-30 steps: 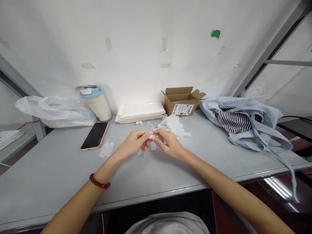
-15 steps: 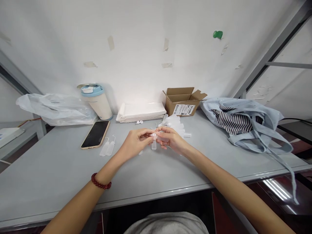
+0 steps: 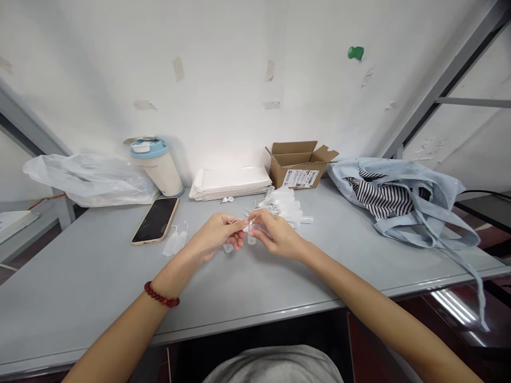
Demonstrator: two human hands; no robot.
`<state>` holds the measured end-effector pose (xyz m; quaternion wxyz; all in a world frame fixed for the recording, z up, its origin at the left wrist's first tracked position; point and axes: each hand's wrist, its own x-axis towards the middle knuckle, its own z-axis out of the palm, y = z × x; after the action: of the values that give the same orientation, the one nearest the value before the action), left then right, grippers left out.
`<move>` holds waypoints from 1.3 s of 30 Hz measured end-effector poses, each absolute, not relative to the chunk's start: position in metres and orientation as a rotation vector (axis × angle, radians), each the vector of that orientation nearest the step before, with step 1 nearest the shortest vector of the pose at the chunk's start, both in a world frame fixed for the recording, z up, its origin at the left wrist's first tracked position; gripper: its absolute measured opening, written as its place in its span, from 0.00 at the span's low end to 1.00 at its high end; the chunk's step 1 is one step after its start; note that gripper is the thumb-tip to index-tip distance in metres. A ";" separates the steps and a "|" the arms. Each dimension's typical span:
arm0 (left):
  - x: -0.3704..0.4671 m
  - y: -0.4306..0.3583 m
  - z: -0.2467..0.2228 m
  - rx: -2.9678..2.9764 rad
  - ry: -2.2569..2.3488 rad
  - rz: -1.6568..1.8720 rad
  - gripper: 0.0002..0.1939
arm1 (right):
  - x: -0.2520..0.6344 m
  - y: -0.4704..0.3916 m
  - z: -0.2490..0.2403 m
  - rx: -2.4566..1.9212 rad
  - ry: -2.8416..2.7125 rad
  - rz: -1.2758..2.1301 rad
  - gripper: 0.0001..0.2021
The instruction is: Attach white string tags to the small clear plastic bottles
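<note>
My left hand [image 3: 221,234] is closed, its thumb and fingers pinching a small white plastic piece [image 3: 246,227]. From the other side, the bent index finger and thumb of my right hand [image 3: 279,234] meet around the same piece; its exact shape is too small to make out. Directly below stands a short, clear plastic tube or bottle [image 3: 251,239]. Another translucent piece [image 3: 228,248] shows beneath my left fingers. Behind my right hand is a pile of translucent squeeze bottles [image 3: 281,202] with thin tips. Two squeeze bottles with bent tips [image 3: 175,243] lie left of my left hand.
A phone [image 3: 156,219], a blue-lidded tumbler [image 3: 159,167] and a plastic bag [image 3: 91,181] are on the left. A stack of white envelopes or sheets [image 3: 230,182], small white caps [image 3: 227,200] and an open carton [image 3: 299,169] stand along the wall. Right lies a blue cloth bag [image 3: 387,194].
Both hands have shifted their grip on the small white piece. My left fingers have curled under, and my right thumb has come down apart from the index finger, uncovering the translucent piece below.
</note>
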<state>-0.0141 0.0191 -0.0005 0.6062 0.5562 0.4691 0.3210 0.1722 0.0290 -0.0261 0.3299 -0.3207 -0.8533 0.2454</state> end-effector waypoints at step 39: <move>-0.003 0.014 -0.006 1.275 1.106 1.087 0.13 | 0.167 0.023 -0.020 -0.943 -1.817 1.029 0.06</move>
<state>-0.0032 0.0145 -0.0064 0.5372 0.5357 0.4645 0.4568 0.1673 0.0233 -0.0199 0.4127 -0.3748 -0.7223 0.4091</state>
